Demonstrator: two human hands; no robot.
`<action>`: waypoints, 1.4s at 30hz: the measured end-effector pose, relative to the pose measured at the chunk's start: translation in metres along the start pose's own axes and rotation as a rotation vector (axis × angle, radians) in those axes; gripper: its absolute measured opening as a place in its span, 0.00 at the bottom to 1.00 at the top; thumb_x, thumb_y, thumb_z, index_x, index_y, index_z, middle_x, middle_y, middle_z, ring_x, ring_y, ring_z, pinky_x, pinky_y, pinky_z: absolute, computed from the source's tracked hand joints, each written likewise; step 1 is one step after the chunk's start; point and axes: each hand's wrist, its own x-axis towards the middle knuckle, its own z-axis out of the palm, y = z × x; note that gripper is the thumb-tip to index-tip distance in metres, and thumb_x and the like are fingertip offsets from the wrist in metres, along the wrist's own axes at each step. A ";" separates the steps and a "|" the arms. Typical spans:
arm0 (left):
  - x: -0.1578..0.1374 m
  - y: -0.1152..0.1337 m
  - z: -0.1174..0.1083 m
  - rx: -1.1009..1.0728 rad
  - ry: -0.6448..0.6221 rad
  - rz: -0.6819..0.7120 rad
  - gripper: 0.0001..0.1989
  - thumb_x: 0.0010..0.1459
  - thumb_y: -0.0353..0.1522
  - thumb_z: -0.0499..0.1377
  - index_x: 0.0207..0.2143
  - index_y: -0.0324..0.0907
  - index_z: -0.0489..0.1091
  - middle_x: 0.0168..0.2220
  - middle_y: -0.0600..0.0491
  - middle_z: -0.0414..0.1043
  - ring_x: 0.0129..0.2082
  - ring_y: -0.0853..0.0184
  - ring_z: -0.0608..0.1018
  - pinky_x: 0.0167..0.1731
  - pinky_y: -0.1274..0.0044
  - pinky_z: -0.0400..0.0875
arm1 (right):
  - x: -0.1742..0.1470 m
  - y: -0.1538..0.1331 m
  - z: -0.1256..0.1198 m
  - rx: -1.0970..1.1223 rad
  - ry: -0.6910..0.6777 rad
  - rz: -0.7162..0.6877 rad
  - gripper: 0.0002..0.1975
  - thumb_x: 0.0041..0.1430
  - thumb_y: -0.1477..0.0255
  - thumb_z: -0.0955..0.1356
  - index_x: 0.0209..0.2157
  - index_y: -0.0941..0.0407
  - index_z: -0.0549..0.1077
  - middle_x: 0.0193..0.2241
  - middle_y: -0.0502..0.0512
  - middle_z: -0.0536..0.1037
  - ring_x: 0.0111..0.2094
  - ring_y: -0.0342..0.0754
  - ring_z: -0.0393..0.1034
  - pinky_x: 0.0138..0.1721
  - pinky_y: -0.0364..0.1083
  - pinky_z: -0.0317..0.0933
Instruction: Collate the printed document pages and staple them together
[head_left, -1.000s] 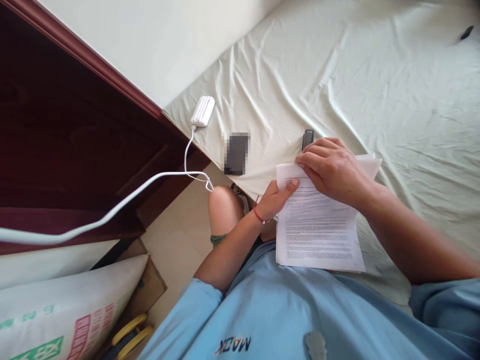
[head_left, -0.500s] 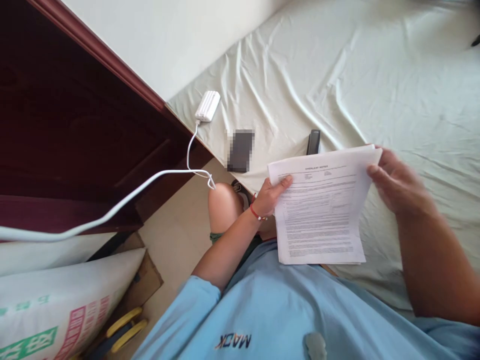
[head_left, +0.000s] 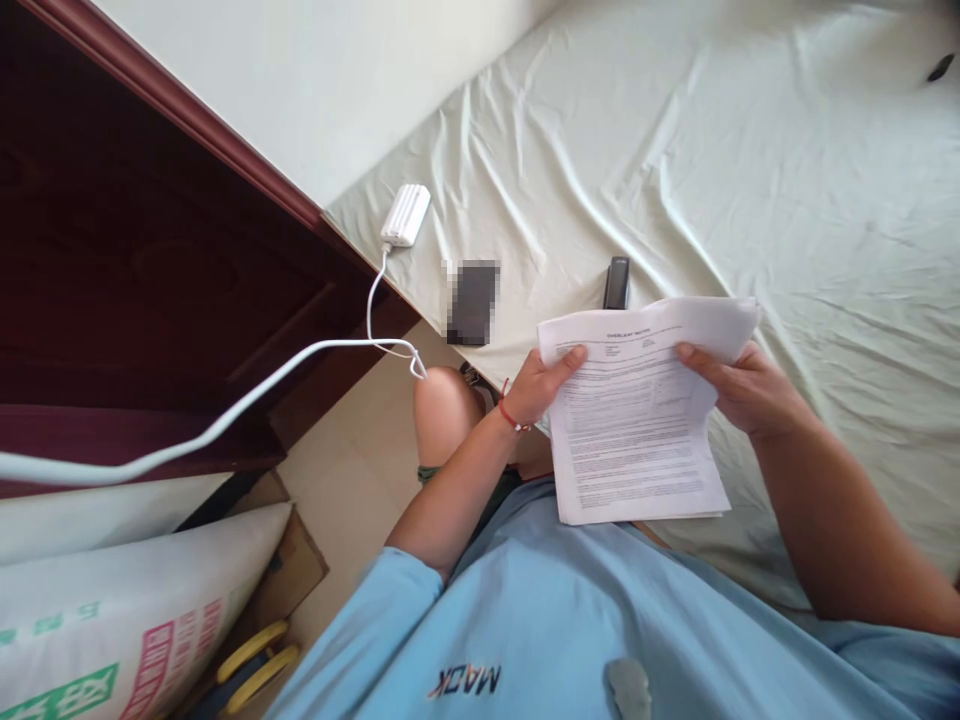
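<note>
- The left hand (head_left: 538, 388) is clamping the printed sheets (head_left: 634, 440) at left.
- The right hand (head_left: 754, 392) is clamping their right side.
- A black object (head_left: 616, 282) is lying near their far edge.

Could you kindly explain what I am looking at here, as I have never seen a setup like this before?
Of course. There is no machine: these are a person's own two bare hands, seen by a camera worn on the head, looking forward and down. The left hand, with a red cord bracelet at its wrist, and the right hand together hold a stack of white printed paper sheets, thumbs on top. Beyond lies a surface covered in wrinkled pale green cloth. On it are a white, ridged, rectangular device with a white cable, a dark, pixelated rectangular object, and a black oblong object just past the sheets.
</note>
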 end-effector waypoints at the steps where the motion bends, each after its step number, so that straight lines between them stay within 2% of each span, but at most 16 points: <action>1: 0.000 0.000 0.000 -0.014 0.002 -0.004 0.33 0.51 0.58 0.75 0.45 0.40 0.84 0.45 0.44 0.88 0.50 0.50 0.87 0.54 0.59 0.81 | 0.000 0.000 -0.001 -0.022 -0.005 0.002 0.20 0.56 0.48 0.81 0.42 0.47 0.85 0.42 0.53 0.88 0.47 0.63 0.85 0.51 0.61 0.81; 8: 0.002 -0.012 -0.006 -0.056 0.030 -0.047 0.36 0.50 0.62 0.74 0.44 0.39 0.84 0.42 0.43 0.87 0.51 0.47 0.87 0.55 0.59 0.80 | 0.002 0.006 -0.013 -0.106 -0.059 0.114 0.25 0.57 0.42 0.78 0.40 0.49 0.85 0.36 0.57 0.87 0.40 0.64 0.84 0.46 0.63 0.82; 10: 0.003 -0.014 -0.008 -0.033 0.031 -0.044 0.37 0.50 0.62 0.73 0.44 0.39 0.84 0.42 0.43 0.87 0.50 0.48 0.87 0.54 0.60 0.80 | 0.006 0.002 -0.013 -0.231 0.005 0.075 0.27 0.61 0.42 0.76 0.45 0.51 0.84 0.37 0.59 0.87 0.38 0.64 0.84 0.44 0.64 0.81; 12: 0.004 -0.015 -0.008 0.006 0.030 -0.038 0.36 0.52 0.62 0.72 0.44 0.39 0.84 0.42 0.44 0.87 0.48 0.51 0.87 0.53 0.62 0.79 | 0.011 -0.010 -0.011 -0.445 0.194 -0.104 0.26 0.67 0.48 0.73 0.56 0.51 0.82 0.43 0.63 0.87 0.42 0.66 0.83 0.47 0.65 0.79; 14: 0.003 -0.014 -0.007 0.046 0.017 -0.036 0.36 0.53 0.62 0.72 0.45 0.39 0.83 0.43 0.44 0.87 0.47 0.52 0.86 0.52 0.63 0.79 | 0.015 -0.028 -0.005 -0.691 0.409 -0.429 0.28 0.71 0.58 0.72 0.67 0.51 0.74 0.57 0.68 0.83 0.53 0.68 0.80 0.57 0.68 0.74; 15: 0.003 -0.013 -0.006 0.061 0.006 -0.038 0.36 0.54 0.62 0.71 0.45 0.39 0.83 0.43 0.45 0.87 0.47 0.53 0.86 0.52 0.64 0.78 | 0.016 -0.038 -0.001 -0.824 0.442 -0.606 0.28 0.72 0.62 0.71 0.70 0.52 0.71 0.65 0.70 0.78 0.62 0.70 0.75 0.63 0.69 0.70; 16: 0.003 -0.012 -0.006 0.073 -0.006 -0.040 0.36 0.55 0.62 0.71 0.46 0.39 0.83 0.44 0.44 0.87 0.47 0.53 0.86 0.51 0.64 0.78 | 0.017 -0.047 0.003 -0.944 0.423 -0.739 0.26 0.73 0.63 0.69 0.70 0.51 0.72 0.69 0.69 0.74 0.68 0.72 0.69 0.67 0.71 0.64; 18: 0.002 -0.010 -0.003 0.091 -0.019 -0.038 0.36 0.56 0.61 0.70 0.47 0.39 0.83 0.44 0.45 0.87 0.47 0.53 0.86 0.51 0.65 0.78 | 0.019 -0.062 0.012 -1.108 0.230 -0.868 0.20 0.77 0.64 0.65 0.64 0.50 0.78 0.66 0.65 0.78 0.71 0.70 0.66 0.72 0.73 0.57; 20: 0.002 -0.009 -0.001 0.101 -0.012 -0.023 0.36 0.57 0.61 0.70 0.47 0.38 0.83 0.44 0.45 0.87 0.48 0.53 0.85 0.51 0.65 0.78 | 0.019 -0.070 0.020 -1.194 0.031 -0.851 0.19 0.79 0.64 0.62 0.57 0.50 0.81 0.55 0.60 0.86 0.67 0.67 0.71 0.71 0.74 0.54; 21: 0.002 -0.009 0.000 0.098 -0.008 -0.019 0.35 0.57 0.61 0.70 0.47 0.39 0.83 0.44 0.45 0.86 0.48 0.53 0.85 0.51 0.65 0.78 | 0.019 -0.072 0.024 -1.208 -0.017 -0.828 0.19 0.80 0.64 0.61 0.55 0.50 0.82 0.51 0.59 0.87 0.65 0.66 0.73 0.71 0.74 0.55; 26: 0.002 -0.012 0.002 0.065 -0.009 -0.028 0.35 0.57 0.62 0.69 0.46 0.39 0.83 0.43 0.45 0.86 0.48 0.53 0.85 0.52 0.64 0.78 | 0.017 -0.070 0.036 -1.171 -0.047 -0.806 0.20 0.80 0.63 0.59 0.52 0.50 0.83 0.48 0.60 0.87 0.61 0.64 0.75 0.66 0.67 0.60; 30: 0.004 -0.013 0.005 0.057 0.002 -0.044 0.36 0.55 0.62 0.70 0.44 0.38 0.83 0.41 0.46 0.86 0.47 0.53 0.86 0.52 0.64 0.78 | 0.024 -0.065 0.037 -1.119 -0.061 -0.768 0.20 0.78 0.61 0.61 0.45 0.51 0.84 0.44 0.60 0.87 0.56 0.63 0.77 0.61 0.64 0.65; 32: 0.006 -0.014 0.008 0.053 0.001 -0.081 0.37 0.54 0.63 0.70 0.42 0.37 0.83 0.40 0.45 0.86 0.44 0.53 0.86 0.50 0.64 0.78 | 0.034 -0.061 0.034 -1.077 -0.073 -0.678 0.18 0.75 0.61 0.63 0.41 0.51 0.83 0.41 0.58 0.86 0.50 0.62 0.79 0.55 0.61 0.67; 36: 0.011 -0.022 0.009 0.047 0.043 -0.130 0.36 0.52 0.63 0.71 0.38 0.37 0.79 0.36 0.46 0.83 0.40 0.58 0.83 0.46 0.67 0.76 | 0.060 -0.050 0.025 -1.012 -0.160 -0.267 0.16 0.68 0.61 0.67 0.31 0.52 0.81 0.27 0.53 0.80 0.30 0.52 0.74 0.34 0.51 0.65; 38: 0.014 -0.026 0.007 0.066 0.120 -0.102 0.30 0.54 0.58 0.73 0.37 0.39 0.77 0.35 0.50 0.82 0.38 0.62 0.81 0.45 0.70 0.75 | 0.071 -0.044 0.023 -0.980 -0.186 -0.147 0.16 0.66 0.60 0.68 0.28 0.52 0.80 0.23 0.52 0.78 0.27 0.50 0.70 0.31 0.50 0.62; 42: 0.022 -0.033 0.001 0.198 0.305 -0.122 0.13 0.63 0.40 0.69 0.33 0.41 0.74 0.30 0.54 0.77 0.34 0.66 0.77 0.43 0.74 0.72 | 0.086 -0.033 0.025 -0.961 -0.201 -0.068 0.13 0.62 0.63 0.69 0.26 0.52 0.80 0.24 0.51 0.78 0.28 0.50 0.70 0.30 0.49 0.62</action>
